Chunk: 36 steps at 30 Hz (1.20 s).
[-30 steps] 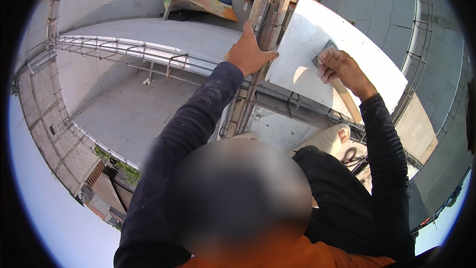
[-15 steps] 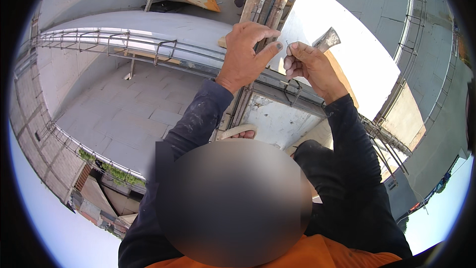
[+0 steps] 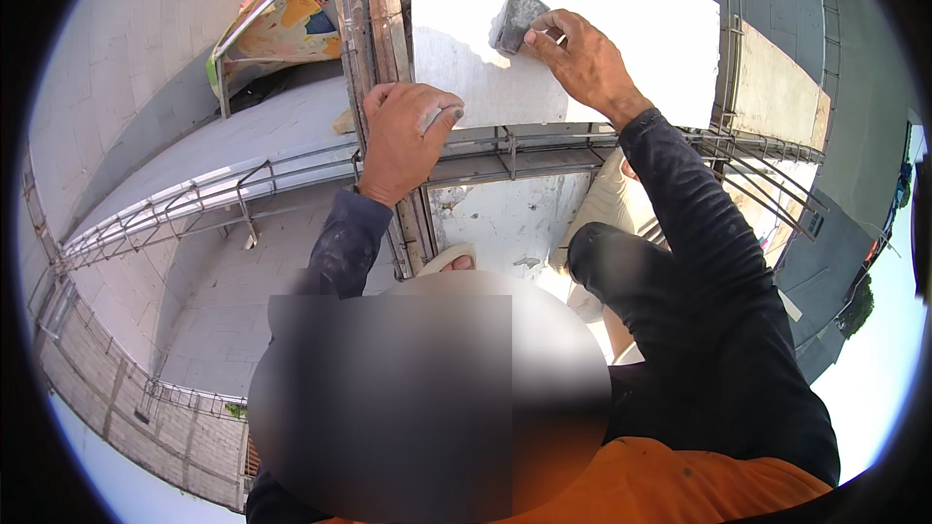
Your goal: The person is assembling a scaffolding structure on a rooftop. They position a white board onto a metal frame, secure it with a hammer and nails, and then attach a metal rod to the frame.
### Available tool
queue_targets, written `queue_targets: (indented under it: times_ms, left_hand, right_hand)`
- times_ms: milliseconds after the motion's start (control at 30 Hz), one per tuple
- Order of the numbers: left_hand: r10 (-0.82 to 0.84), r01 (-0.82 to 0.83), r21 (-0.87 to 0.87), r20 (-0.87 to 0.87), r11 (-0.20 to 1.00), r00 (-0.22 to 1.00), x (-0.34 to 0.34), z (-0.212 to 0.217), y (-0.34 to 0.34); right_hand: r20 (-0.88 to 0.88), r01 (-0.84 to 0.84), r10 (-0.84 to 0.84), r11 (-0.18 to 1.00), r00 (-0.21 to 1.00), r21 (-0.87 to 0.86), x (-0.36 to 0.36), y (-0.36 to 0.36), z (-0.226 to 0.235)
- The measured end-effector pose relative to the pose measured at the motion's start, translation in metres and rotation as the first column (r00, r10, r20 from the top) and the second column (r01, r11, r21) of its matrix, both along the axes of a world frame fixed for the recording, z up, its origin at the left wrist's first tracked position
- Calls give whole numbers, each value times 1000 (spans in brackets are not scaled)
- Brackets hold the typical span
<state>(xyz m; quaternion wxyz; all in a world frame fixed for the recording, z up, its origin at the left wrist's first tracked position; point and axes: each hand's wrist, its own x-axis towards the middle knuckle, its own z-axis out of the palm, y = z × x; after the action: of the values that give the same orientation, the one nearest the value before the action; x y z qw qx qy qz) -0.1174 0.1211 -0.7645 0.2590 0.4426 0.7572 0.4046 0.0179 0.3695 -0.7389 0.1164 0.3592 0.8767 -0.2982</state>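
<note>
My left hand [image 3: 408,136] is closed at the left edge of a white panel [image 3: 621,0], beside upright wooden boards [image 3: 374,24]. Thumb and fingers come together there; whatever lies between them is too small to make out. Over the panel, my right hand [image 3: 585,60] has its fingers curled round a hatchet just behind its dark grey metal head [image 3: 521,21]. The hand and wrist hide the hatchet's handle.
Steel rebar cages [image 3: 510,150] run across below the panel. A second, stained panel [image 3: 510,223] lies nearer me, with a sandalled foot [image 3: 449,260] beside it. A painted sheet [image 3: 286,29] is at far left. A blurred oval covers the lower middle.
My right hand has left its pinch on a thin nail-like piece beside the left hand and moved onto the hatchet. The left hand's fingers have closed. The whole view has shifted.
</note>
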Motion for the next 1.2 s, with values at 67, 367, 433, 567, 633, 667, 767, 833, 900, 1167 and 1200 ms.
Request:
queue_targets:
  times_ms: [67, 367, 433, 567, 633, 667, 767, 833, 900, 1167, 1200]
  left_hand:
    - [-168, 164, -46, -101, 985, 981, 3, -7, 2]
    - [-286, 259, -135, -255, 956, 924, 6, -22, 4]
    - [-284, 257, -128, -280, 958, 917, 8, -24, 5]
    - [-268, 245, -110, -319, 963, 909, 9, -26, 4]
    - [-267, 247, -100, -330, 964, 906, 8, -27, 2]
    - [-267, 249, -97, -331, 964, 905, 7, -28, 2]
    - [-250, 236, -81, -339, 968, 907, 6, -27, 2]
    - [-240, 231, -67, -330, 971, 913, 7, -28, 2]
    - [-238, 230, -65, -321, 971, 917, 6, -29, 2]
    - [-220, 216, -52, -351, 975, 910, 8, -30, 0]
    - [-220, 215, -54, -350, 975, 911, 8, -30, 0]
  right_hand:
    - [96, -123, 107, 975, 990, 183, 41, 21, -2]
    - [198, -147, 105, 967, 975, 210, 94, 31, -23]
    - [246, -135, 102, 984, 964, 118, 88, 36, -14]
    - [309, -3, 40, 993, 950, -120, 74, 25, 35]
    - [281, 39, 19, 979, 960, -198, 75, 8, 61]
    - [137, 13, 16, 978, 990, -209, 84, 0, 67]
    - [-83, -10, -18, 947, 996, -321, 110, -22, 79]
    - [73, 82, -53, 870, 996, -487, 112, -35, 91]
    - [60, 109, -91, 876, 994, -469, 119, -51, 90]
    - [161, 213, -142, 741, 977, -637, 130, -102, 88]
    - [242, 253, -120, 712, 963, -655, 130, -105, 85]
